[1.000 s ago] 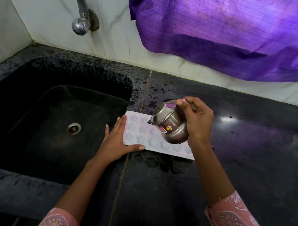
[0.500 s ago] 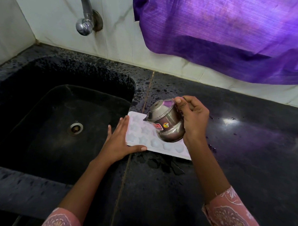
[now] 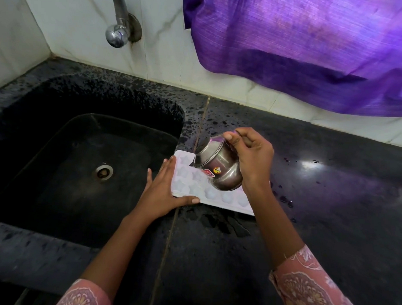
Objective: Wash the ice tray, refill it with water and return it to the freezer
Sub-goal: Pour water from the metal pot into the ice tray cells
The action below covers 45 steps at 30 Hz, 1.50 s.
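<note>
On the bench (image 3: 330, 202), just right of the sink (image 3: 59, 129), the ice tray (image 3: 190, 181) lies with its long axis running away from the sink. A tilted pot (image 3: 217, 166), gripped by the right hand (image 3: 252, 158), hangs over the tray. The flat left hand (image 3: 162, 189) presses its sink-side end.

One ice tray (image 3: 194, 189) at the worktop's (image 3: 330, 214) left edge. One steel pot (image 3: 224, 173) bearing two stickers (image 3: 208, 173). Two hands: left hand (image 3: 160, 192), right hand (image 3: 252, 158). One sink (image 3: 48, 135), one drain (image 3: 103, 171), one tap (image 3: 116, 34). One purple cloth (image 3: 301, 53) above the back edge.
</note>
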Each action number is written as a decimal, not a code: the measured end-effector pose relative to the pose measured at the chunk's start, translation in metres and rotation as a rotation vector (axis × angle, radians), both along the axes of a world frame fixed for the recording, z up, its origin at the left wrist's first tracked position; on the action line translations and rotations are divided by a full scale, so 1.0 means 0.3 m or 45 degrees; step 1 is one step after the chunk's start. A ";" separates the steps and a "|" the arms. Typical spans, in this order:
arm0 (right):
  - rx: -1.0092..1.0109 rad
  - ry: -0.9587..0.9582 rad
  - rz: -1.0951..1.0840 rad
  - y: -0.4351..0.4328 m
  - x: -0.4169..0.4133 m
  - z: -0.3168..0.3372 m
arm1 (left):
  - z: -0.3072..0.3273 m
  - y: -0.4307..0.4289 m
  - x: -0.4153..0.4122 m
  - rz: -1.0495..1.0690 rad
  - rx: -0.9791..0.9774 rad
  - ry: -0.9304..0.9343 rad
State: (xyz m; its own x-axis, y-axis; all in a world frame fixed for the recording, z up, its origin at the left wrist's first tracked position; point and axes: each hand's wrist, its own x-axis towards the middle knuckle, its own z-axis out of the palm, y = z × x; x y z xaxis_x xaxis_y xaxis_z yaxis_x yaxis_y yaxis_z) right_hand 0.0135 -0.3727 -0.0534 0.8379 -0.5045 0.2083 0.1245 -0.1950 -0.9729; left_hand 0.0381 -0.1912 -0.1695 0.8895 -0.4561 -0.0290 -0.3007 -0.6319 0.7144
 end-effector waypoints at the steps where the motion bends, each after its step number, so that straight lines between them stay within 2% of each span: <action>1: -0.025 0.004 0.004 0.001 0.001 0.002 | 0.000 0.000 0.000 -0.002 -0.005 0.003; 10: -0.130 -0.015 0.031 0.007 0.010 0.019 | 0.000 0.002 -0.001 -0.009 -0.012 0.011; 19: -0.131 -0.039 0.024 0.009 0.010 0.032 | -0.005 0.001 0.001 -0.001 -0.005 0.008; 26: -0.007 -0.040 0.006 0.002 -0.004 0.004 | 0.000 0.000 -0.002 0.000 -0.009 0.005; 35: 0.321 -0.090 -0.075 -0.048 -0.048 0.000 | 0.006 0.002 -0.001 -0.004 0.003 0.006; 45: 0.219 -0.172 -0.288 -0.187 -0.189 -0.012 | -0.004 0.003 0.002 0.006 0.007 -0.009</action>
